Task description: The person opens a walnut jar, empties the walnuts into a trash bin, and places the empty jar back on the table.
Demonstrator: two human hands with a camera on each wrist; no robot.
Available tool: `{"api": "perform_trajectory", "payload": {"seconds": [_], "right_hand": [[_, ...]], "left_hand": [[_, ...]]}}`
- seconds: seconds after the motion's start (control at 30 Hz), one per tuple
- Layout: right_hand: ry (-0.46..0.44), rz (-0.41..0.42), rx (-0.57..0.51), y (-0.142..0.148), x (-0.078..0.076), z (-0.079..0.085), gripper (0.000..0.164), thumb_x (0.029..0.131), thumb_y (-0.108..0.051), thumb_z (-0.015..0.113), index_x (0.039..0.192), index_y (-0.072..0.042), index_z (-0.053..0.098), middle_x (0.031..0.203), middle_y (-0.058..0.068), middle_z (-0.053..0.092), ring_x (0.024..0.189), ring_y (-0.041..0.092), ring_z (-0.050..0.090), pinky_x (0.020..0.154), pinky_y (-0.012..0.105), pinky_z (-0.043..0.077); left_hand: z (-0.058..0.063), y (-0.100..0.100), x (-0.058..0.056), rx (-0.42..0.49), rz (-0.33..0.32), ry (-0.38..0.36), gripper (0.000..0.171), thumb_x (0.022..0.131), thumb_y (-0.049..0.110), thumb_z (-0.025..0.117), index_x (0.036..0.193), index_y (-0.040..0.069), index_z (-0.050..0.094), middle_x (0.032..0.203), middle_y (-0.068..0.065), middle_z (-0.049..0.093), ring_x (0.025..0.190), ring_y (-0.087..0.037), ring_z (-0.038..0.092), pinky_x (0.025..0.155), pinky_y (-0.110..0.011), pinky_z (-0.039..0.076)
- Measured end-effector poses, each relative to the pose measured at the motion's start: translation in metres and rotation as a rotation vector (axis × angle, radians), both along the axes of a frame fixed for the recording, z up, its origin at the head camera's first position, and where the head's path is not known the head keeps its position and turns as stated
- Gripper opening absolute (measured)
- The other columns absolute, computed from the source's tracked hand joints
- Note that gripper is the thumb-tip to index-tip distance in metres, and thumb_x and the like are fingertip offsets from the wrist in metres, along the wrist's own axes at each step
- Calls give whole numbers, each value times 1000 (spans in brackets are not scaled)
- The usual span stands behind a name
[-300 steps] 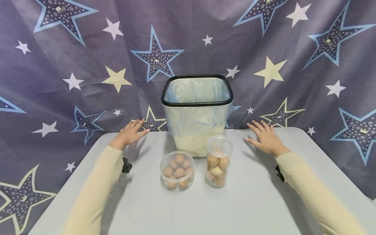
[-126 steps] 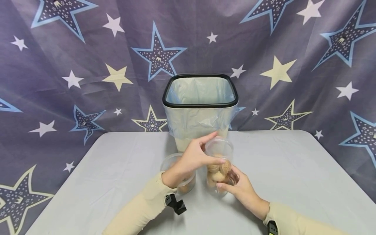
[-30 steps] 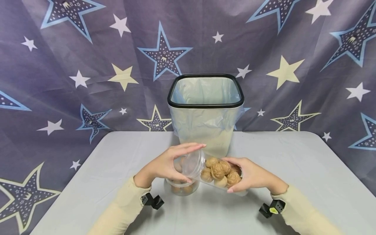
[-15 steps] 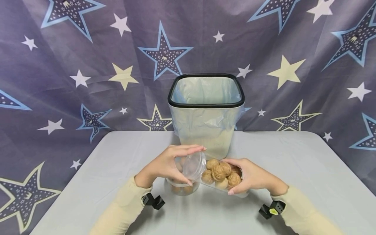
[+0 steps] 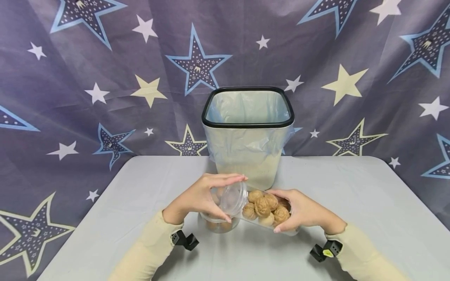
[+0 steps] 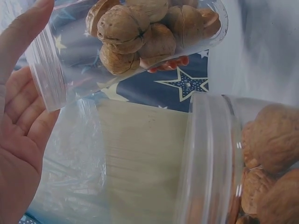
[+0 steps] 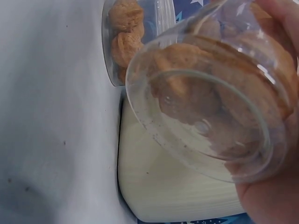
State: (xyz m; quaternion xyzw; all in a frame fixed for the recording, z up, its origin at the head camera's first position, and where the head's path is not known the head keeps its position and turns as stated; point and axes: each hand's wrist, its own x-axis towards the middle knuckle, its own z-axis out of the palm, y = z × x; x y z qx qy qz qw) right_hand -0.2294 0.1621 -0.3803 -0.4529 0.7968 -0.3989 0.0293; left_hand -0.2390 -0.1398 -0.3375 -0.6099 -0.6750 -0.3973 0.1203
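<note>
A tall clear plastic jar (image 5: 265, 208) of walnuts leans over to the left, its lid end in front of a low round container. My left hand (image 5: 197, 199) holds the clear ridged lid (image 5: 235, 197), thumb below and fingers above. My right hand (image 5: 306, 210) grips the jar's base end; the right wrist view shows the jar's round bottom (image 7: 201, 121) beside the palm. Walnuts (image 6: 124, 30) fill much of the jar in the left wrist view. The low round container (image 5: 219, 227), also holding walnuts, stands on the table, partly hidden behind my left hand.
A cream bin (image 5: 246, 169) with a black rim and a bluish liner bag (image 5: 242, 142) stands just behind the jars. The grey-white table (image 5: 351, 195) ends at a star-printed curtain (image 5: 123, 78).
Both hands have come from the table's sides to the tall jar. Formerly upright, it now tilts left, its lid end in my left hand. Over the last second, little moves.
</note>
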Motion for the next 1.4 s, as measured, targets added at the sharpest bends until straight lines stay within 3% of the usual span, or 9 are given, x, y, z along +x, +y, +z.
{"api": "perform_trajectory", "payload": {"seconds": [0.53, 1.4], "right_hand": [[8, -23, -8, 2, 2, -1, 79, 61, -31, 87, 127, -3, 55, 114, 0, 66, 100, 8, 61, 91, 26, 48], [-21, 15, -36, 1, 0, -3, 75, 61, -25, 86, 126, -3, 55, 111, -1, 66, 97, 8, 61, 90, 25, 48]], "left_hand": [[1, 3, 2, -4, 44, -52, 90, 53, 23, 92, 129, -6, 53, 128, -20, 57, 122, -25, 53, 102, -37, 41], [4, 3, 8, -17, 90, -97, 90, 53, 23, 92, 129, -5, 53, 127, -17, 58, 122, -24, 52, 103, -36, 41]]}}
